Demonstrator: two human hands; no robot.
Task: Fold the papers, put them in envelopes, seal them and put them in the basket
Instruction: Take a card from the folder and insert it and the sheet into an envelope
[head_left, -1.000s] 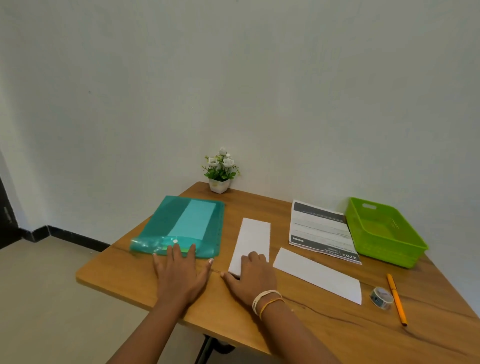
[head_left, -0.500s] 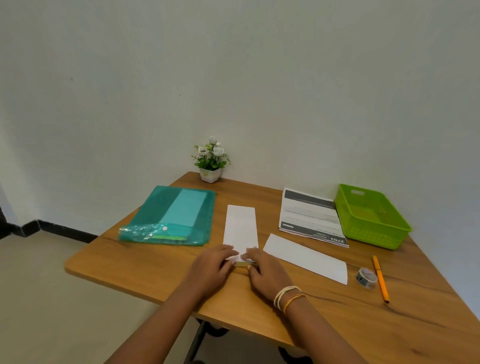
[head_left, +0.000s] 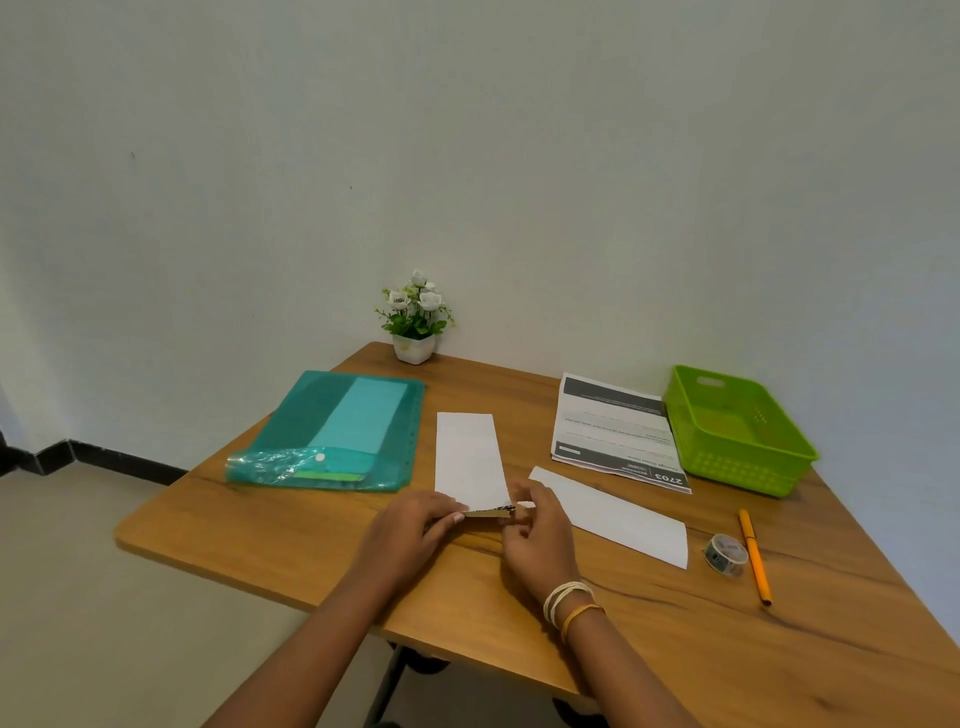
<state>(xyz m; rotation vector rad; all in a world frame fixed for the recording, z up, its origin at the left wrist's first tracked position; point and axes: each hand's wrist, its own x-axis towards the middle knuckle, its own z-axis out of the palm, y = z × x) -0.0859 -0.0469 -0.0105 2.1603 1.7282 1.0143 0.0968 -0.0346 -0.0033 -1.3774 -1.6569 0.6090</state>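
L hand (head_left: 415, 525) & R hand (head_left: 535, 525) pinching near end of white envelope (head_left: 470, 457), flat on table (head_left: 291, 540), green basket (head_left: 737, 431) far R.

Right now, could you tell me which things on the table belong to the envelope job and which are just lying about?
Job: white envelope held by left hand and right hand; folded paper; printed sheets; tape roll; green basket.
Idle: teal folder; orange pen; flower pot.
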